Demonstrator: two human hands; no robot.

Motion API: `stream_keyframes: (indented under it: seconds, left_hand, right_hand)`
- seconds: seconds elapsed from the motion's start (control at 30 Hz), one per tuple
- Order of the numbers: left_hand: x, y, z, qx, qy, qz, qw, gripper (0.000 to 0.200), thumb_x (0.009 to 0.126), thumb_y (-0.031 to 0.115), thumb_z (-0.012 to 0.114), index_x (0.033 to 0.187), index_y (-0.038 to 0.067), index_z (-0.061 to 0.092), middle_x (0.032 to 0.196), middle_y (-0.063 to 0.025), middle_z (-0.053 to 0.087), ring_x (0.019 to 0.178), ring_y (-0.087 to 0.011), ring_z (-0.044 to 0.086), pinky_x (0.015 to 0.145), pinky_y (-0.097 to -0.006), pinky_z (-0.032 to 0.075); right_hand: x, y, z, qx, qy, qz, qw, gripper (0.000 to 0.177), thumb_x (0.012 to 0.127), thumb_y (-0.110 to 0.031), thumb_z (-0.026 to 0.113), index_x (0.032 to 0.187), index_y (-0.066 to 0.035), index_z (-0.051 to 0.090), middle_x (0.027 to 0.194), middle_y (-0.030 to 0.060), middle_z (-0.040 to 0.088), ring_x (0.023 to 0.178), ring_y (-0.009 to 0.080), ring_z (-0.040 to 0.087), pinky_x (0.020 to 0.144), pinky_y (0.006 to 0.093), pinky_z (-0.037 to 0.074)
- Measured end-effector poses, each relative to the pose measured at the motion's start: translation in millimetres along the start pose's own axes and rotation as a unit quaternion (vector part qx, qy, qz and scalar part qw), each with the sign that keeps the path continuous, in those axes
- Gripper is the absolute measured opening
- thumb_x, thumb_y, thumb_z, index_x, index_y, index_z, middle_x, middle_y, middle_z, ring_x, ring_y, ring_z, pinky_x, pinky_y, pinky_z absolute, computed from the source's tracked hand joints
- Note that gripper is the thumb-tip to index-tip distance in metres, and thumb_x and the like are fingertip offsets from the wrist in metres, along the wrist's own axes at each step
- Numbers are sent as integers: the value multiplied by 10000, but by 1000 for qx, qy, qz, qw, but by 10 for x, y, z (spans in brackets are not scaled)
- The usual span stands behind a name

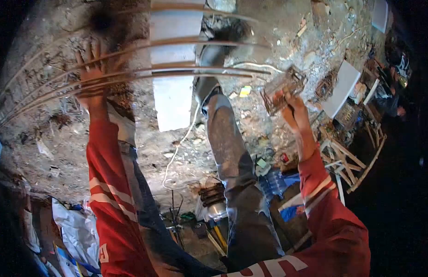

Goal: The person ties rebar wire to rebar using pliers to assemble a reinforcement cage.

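My left hand (pixel 92 76) is stretched out at the upper left, its fingers spread and pointing away from me. Several long, thin, rust-brown rods (pixel 177 71) run across it and on to the right, overlapping the palm and fingers in this view. At the right, my right hand (pixel 295 113) has its fingers closed on a bundle of rusty bent-metal frames (pixel 283 87), roughly rectangular and held above the ground. Right ends of the rods come close to the bundle.
A long pale board (pixel 172 99) lies on the rubble-strewn ground between my hands. Beside it runs a white cable (pixel 181 138). Another white panel (pixel 342 87) and a wooden frame (pixel 343 161) are on the right. Large blue-tinted bottles (pixel 274 183) stand near my leg.
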State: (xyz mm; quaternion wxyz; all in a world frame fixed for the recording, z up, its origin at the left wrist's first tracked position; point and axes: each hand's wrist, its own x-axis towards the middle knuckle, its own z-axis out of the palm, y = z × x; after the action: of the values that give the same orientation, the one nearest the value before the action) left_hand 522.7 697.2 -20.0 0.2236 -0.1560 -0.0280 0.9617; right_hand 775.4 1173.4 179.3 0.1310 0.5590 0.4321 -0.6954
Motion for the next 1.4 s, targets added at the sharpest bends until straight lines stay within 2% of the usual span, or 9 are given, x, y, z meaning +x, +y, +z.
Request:
stream_keyframes:
  seconds: [0.13, 0.2, 0.3, 0.33, 0.37, 0.4, 0.43, 0.97, 1.4]
  left_hand:
    - [362, -429, 177, -13, -195, -23, 980, 898, 819, 697, 437, 1500, 150, 230, 1574, -131, 109, 1445, -360, 79, 1178, -539, 16]
    - [416, -642, 469, 279, 132, 171, 936, 972, 783, 728, 450, 1510, 140, 183, 1580, -121, 80, 1448, -360, 46, 1180, -522, -20]
    - [498, -566, 345, 265, 170, 139, 939, 1027, 764, 781, 392, 1514, 123, 151, 1578, -126, 89, 1449, -364, 48, 1184, -518, 14]
    - [552, -470, 236, -170, 72, 130, 974, 1014, 776, 782, 355, 1515, 121, 145, 1577, -131, 95, 1448, -364, 61, 1180, -529, 30]
    - [611, -391, 182, -578, 20, 76, 812, 1002, 789, 784, 318, 1517, 119, 139, 1575, -135, 101, 1448, -365, 73, 1176, -540, 46]
    - [628, -384, 93, -312, -85, 79, 943, 969, 817, 770, 273, 1515, 113, 139, 1567, -153, 122, 1442, -381, 87, 1172, -551, 68]
    - [652, -440, 174, -15, -177, 79, 981, 937, 845, 757, 228, 1514, 107, 139, 1559, -171, 143, 1435, -397, 101, 1168, -562, 91]
    - [455, -330, 379, -67, -128, 30, 989, 863, 823, 717, 381, 1414, 89, 389, 1417, -164, 405, 1364, -386, 287, 1132, -594, 177]
    - [388, -340, 321, -45, -104, -20, 993, 761, 804, 674, 470, 1293, 93, 519, 1270, -142, 516, 1285, -370, 387, 1097, -635, 196]
  right_hand:
    - [366, 7, -83, 55, -70, -7, 996, 250, 930, -142, 591, 1154, -36, 566, 1046, 102, 623, 998, 220, 608, 880, 365, 499]
    - [440, 26, 52, -57, -90, -58, 993, 242, 929, -127, 586, 1151, -32, 567, 1034, 113, 627, 986, 233, 615, 866, 383, 509]
    - [528, -207, 330, -2, -18, 52, 999, 238, 929, -107, 580, 1151, -24, 565, 995, 135, 637, 953, 269, 638, 802, 420, 541]
    - [492, -282, 452, -2, -24, 42, 999, 243, 921, -106, 594, 1147, -22, 565, 990, 133, 639, 944, 268, 643, 790, 417, 547]
    - [480, -319, 543, 2, -32, 38, 999, 248, 914, -106, 608, 1143, -21, 566, 984, 131, 640, 934, 267, 648, 778, 414, 554]
    - [508, -347, 615, 18, -40, 34, 998, 269, 898, -102, 633, 1144, -15, 565, 980, 130, 639, 942, 264, 649, 780, 400, 558]
    - [541, -364, 663, 14, -45, 32, 998, 269, 898, -102, 633, 1144, -15, 565, 980, 130, 639, 942, 264, 649, 780, 400, 558]
    - [537, -479, 624, -1, -120, -10, 993, 380, 878, -103, 660, 1233, -74, 525, 1064, 26, 628, 957, 281, 644, 863, 463, 520]
    - [473, -274, 699, 44, -87, -10, 995, 328, 897, -92, 629, 1215, -87, 550, 1043, 3, 640, 910, 203, 622, 824, 379, 517]
